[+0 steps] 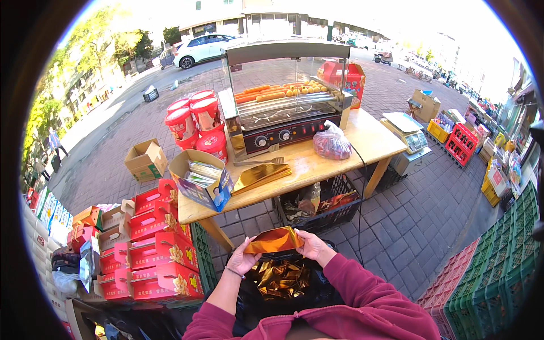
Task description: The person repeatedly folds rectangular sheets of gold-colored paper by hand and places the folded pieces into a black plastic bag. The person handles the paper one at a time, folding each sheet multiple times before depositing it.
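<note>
Between my left hand (243, 257) and my right hand (313, 245) is a piece of gold metallic paper (274, 240), gripped at both ends and curved, with its middle bulging open. Beneath it, a black plastic bag (250, 304) holds many folded gold paper pieces (282, 278). A stack of flat gold sheets (261, 176) lies at the near edge of the wooden table (374, 140), beside metal tongs (259, 161) and an open carton of wrapped packets (204, 180). Behind them stands a roller grill (289, 110) with sausages (270, 94) and small balls on its rollers.
Red gift boxes (163, 255) are stacked at the left, red lidded buckets (206, 112) beside the grill. A tied plastic bag (331, 144) sits on the table, a black crate (318, 208) beneath it, near a hanging cable (360, 212). At the right are a scale (406, 131) and green crates (497, 255).
</note>
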`<action>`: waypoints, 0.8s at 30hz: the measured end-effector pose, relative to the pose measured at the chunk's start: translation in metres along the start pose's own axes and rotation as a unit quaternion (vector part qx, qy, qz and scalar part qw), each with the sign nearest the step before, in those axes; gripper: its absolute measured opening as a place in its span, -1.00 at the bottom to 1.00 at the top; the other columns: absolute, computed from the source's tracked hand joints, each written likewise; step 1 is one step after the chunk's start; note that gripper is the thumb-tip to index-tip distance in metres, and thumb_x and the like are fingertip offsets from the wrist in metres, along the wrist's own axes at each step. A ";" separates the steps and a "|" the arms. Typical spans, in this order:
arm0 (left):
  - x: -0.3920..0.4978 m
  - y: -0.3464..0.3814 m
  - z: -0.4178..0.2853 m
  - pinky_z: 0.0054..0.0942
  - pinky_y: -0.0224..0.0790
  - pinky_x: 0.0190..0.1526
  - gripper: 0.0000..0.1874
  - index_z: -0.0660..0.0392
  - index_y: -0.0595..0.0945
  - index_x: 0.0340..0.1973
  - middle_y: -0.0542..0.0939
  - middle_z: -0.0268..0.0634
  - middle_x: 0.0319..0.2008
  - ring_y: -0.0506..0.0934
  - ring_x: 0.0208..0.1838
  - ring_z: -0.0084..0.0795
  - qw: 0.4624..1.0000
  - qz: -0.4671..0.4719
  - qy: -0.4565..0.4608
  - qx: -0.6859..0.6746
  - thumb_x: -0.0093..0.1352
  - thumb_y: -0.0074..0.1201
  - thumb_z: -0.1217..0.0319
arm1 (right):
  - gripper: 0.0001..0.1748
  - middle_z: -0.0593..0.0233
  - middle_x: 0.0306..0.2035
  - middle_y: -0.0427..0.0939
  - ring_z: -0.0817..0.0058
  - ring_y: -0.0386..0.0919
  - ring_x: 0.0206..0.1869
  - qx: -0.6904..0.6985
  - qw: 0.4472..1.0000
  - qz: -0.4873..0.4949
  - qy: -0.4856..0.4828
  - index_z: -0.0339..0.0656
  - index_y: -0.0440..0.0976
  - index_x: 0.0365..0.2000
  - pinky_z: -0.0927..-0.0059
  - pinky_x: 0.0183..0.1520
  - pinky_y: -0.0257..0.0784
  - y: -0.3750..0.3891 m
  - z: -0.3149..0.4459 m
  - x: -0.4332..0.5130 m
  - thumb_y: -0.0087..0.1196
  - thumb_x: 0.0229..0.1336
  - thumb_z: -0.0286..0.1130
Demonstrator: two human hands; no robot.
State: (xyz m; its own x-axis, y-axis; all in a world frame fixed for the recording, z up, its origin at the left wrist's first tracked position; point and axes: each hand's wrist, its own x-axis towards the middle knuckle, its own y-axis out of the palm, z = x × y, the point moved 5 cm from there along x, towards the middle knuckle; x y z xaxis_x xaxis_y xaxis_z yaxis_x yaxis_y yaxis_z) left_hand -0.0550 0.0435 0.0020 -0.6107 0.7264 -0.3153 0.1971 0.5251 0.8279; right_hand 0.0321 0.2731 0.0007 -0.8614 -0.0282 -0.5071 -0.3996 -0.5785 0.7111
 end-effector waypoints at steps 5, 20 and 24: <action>0.002 -0.005 0.000 -0.35 0.47 -0.04 -0.65 0.05 0.60 0.06 0.61 -0.30 0.03 0.55 0.03 -0.36 0.999 -0.009 0.008 0.041 0.45 0.11 0.18 | -0.84 0.58 -0.23 0.63 0.66 0.54 -0.22 -0.020 1.000 -0.005 -0.009 0.08 0.56 -0.20 0.56 -0.22 0.42 -0.003 -0.001 0.005 0.13 0.29 -0.15; 0.015 -0.021 0.004 -0.39 0.55 -0.14 -0.59 0.04 0.47 0.21 0.57 -0.28 0.06 0.55 0.00 -0.43 1.000 0.001 0.000 0.005 0.50 0.01 0.20 | -0.85 0.51 -0.25 0.62 0.63 0.57 -0.23 -0.001 0.999 0.029 -0.039 0.00 0.55 -0.24 0.54 -0.21 0.49 -0.009 0.002 0.029 0.16 0.27 -0.20; 0.019 -0.016 0.009 -0.40 0.57 -0.12 -0.61 0.02 0.48 0.19 0.57 -0.33 0.06 0.56 0.00 -0.42 1.000 -0.007 -0.018 -0.018 0.49 0.05 0.25 | -0.87 0.54 -0.26 0.63 0.66 0.60 -0.23 -0.001 0.998 -0.030 -0.052 0.01 0.54 -0.20 0.61 -0.31 0.53 -0.005 0.007 0.025 0.13 0.31 -0.23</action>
State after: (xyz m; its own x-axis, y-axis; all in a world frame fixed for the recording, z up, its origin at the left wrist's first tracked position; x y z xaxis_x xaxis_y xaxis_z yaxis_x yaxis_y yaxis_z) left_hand -0.0630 0.0528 -0.0207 -0.5847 0.7354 -0.3426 0.1607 0.5190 0.8396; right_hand 0.0106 0.2810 -0.0127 -0.8642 0.0910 -0.4949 -0.4503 -0.5786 0.6800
